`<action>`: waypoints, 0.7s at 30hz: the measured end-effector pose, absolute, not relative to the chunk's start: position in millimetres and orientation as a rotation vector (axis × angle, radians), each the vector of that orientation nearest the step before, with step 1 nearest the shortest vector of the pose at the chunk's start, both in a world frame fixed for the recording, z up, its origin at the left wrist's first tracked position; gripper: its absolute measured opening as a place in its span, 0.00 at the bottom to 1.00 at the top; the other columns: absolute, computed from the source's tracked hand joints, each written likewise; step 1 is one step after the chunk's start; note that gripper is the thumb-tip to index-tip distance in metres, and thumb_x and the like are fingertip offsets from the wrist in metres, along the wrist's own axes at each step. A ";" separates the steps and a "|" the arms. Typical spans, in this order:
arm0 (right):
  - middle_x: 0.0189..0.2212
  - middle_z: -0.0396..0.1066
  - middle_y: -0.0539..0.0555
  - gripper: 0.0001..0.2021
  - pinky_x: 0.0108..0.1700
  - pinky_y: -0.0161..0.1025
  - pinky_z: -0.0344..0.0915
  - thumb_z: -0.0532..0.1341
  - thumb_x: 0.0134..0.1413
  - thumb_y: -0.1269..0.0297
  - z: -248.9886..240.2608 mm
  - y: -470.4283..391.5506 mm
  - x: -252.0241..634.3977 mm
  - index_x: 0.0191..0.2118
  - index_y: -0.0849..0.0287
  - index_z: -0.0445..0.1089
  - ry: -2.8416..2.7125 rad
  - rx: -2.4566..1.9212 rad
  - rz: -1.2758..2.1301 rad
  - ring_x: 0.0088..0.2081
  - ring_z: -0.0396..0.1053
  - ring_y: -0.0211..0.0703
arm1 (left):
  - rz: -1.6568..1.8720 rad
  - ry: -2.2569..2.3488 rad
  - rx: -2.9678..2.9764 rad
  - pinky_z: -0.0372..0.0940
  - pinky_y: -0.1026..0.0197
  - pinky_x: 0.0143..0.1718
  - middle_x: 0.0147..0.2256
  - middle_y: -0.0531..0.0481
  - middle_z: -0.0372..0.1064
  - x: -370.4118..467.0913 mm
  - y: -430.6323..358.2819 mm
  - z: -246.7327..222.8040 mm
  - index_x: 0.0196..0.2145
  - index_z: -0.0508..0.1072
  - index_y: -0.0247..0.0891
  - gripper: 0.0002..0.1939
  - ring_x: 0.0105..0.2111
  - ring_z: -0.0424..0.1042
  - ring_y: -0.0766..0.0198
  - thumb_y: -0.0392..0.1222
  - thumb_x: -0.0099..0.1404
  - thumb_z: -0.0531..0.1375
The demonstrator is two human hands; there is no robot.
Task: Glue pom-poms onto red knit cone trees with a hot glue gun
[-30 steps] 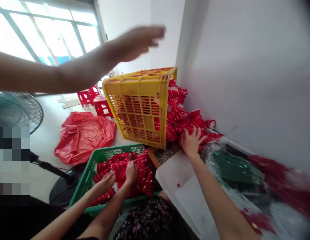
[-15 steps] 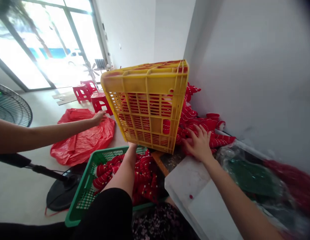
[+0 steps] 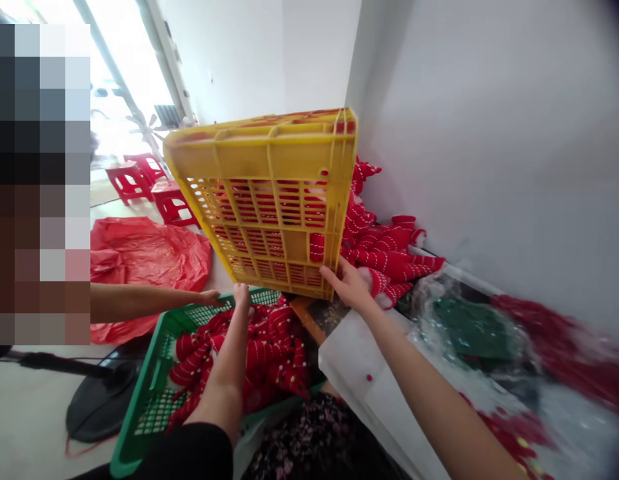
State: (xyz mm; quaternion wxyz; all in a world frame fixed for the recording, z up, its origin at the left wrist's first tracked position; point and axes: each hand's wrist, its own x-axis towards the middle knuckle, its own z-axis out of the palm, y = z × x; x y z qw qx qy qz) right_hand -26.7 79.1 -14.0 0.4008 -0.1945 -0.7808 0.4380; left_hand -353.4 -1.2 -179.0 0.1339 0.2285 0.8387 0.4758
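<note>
A yellow plastic crate [image 3: 249,157] stands tilted on its side, with red stitched fabric pieces visible through its slots. My left hand [image 3: 242,291] grips the crate's lower left edge, its fingers mostly hidden behind it. At the crate's lower right edge is my right hand [image 3: 346,283], fingers apart and touching the plastic. More red pieces with white stitching [image 3: 384,257] are heaped just beyond my right hand. Below the crate, a green basket [image 3: 156,360] holds red fabric pieces [image 3: 269,347] dotted with small beads.
Another person's hand [image 3: 206,298] rests at the green basket's far rim. Red plastic sheeting [image 3: 149,257] and red stools [image 3: 174,203] are on the floor. A white box [image 3: 359,353] and clear bags [image 3: 474,333] lie right; a black fan base [image 3: 96,400] is left.
My right hand has moved from the red heap to the crate's edge. The other person's hand has lowered to the green basket's rim, and that person now shows at the left.
</note>
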 end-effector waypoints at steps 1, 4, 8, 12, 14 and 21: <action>0.46 0.81 0.59 0.26 0.51 0.50 0.75 0.58 0.65 0.39 -16.3 80.1 -28.3 0.52 0.56 0.74 -2.004 -0.559 1.040 0.48 0.79 0.56 | 1.404 2.434 0.640 0.73 0.45 0.51 0.56 0.40 0.71 -353.9 -5.7 -179.1 0.59 0.71 0.37 0.22 0.50 0.75 0.54 0.50 0.73 0.62; 0.30 0.80 0.57 0.26 0.37 0.44 0.72 0.54 0.66 0.38 -20.4 81.5 -29.0 0.39 0.58 0.75 -2.077 -0.760 0.806 0.33 0.77 0.53 | 1.373 2.484 0.615 0.71 0.44 0.54 0.58 0.38 0.70 -355.7 -26.3 -180.5 0.61 0.70 0.37 0.23 0.53 0.74 0.51 0.52 0.75 0.58; 0.26 0.77 0.57 0.26 0.32 0.42 0.66 0.53 0.66 0.39 -22.6 77.7 -28.9 0.39 0.59 0.75 -2.075 -0.839 0.708 0.28 0.72 0.51 | 1.058 2.610 0.674 0.62 0.37 0.59 0.58 0.26 0.70 -348.8 -67.2 -190.1 0.63 0.71 0.31 0.27 0.60 0.68 0.36 0.51 0.75 0.52; 0.25 0.76 0.58 0.28 0.31 0.42 0.63 0.51 0.68 0.40 -23.1 72.8 -30.3 0.42 0.61 0.76 -2.096 -0.874 0.629 0.26 0.71 0.51 | 0.744 2.587 0.966 0.54 0.38 0.64 0.59 0.30 0.68 -327.3 -79.6 -198.6 0.62 0.75 0.41 0.26 0.63 0.63 0.34 0.48 0.69 0.59; 0.25 0.76 0.58 0.30 0.31 0.42 0.62 0.49 0.68 0.38 -22.2 70.4 -30.3 0.43 0.61 0.76 -2.100 -0.898 0.600 0.26 0.71 0.51 | 0.639 2.541 1.113 0.52 0.40 0.66 0.61 0.35 0.67 -318.8 -66.8 -197.4 0.60 0.77 0.49 0.24 0.65 0.61 0.37 0.47 0.68 0.60; 0.24 0.74 0.58 0.39 0.31 0.42 0.59 0.43 0.65 0.30 -15.9 58.8 -21.5 0.40 0.61 0.76 -2.093 -0.931 0.567 0.25 0.69 0.50 | 0.503 2.508 1.299 0.41 0.28 0.69 0.66 0.31 0.61 -319.9 -6.3 -174.9 0.57 0.77 0.40 0.22 0.72 0.46 0.33 0.41 0.66 0.64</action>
